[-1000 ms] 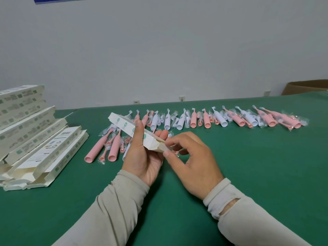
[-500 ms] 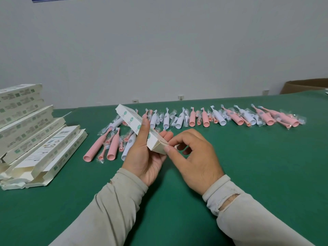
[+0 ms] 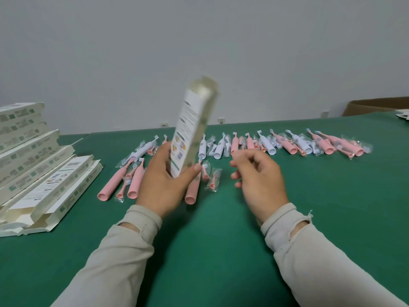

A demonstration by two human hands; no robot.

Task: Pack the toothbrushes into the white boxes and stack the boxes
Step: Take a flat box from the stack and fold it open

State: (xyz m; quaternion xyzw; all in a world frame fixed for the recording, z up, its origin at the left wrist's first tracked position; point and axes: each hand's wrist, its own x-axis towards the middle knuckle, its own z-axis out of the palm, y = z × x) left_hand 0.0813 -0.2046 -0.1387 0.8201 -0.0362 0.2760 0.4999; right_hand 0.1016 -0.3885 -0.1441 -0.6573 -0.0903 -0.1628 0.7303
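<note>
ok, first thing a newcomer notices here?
The long white printed box, motion-blurred, held nearly upright in the left hand at centre. Behind it, a row of pink and white bagged toothbrushes crosses the green table; white boxes stack at left.

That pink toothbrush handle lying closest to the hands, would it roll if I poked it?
Probably, sideways: the pink handle looks round and smooth. It seems hollow at its open end, so likely light. The green table looks cloth-like, which may slow it.
</note>
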